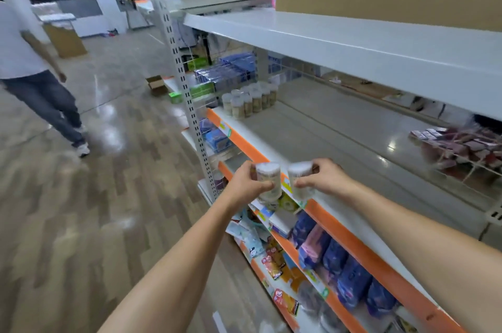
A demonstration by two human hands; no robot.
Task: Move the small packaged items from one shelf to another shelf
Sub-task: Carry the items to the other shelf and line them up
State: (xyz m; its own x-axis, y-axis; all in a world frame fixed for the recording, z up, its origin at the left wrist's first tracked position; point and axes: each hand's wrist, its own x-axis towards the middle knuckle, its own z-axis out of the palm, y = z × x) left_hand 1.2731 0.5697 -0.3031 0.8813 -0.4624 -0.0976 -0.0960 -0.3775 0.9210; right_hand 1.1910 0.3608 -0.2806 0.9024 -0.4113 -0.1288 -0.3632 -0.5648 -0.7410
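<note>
In the head view, the left hand (248,183) grips one small container (269,180) and the right hand (323,175) pinches another container (300,179), both above the orange shelf edge (339,220). More containers (250,100) stand at 12 o'clock on the shelf.

left canister (269,181): clear, white-topped, held upright | right canister (300,179): same, just beside | cluster (250,100): shelf's far end
</note>
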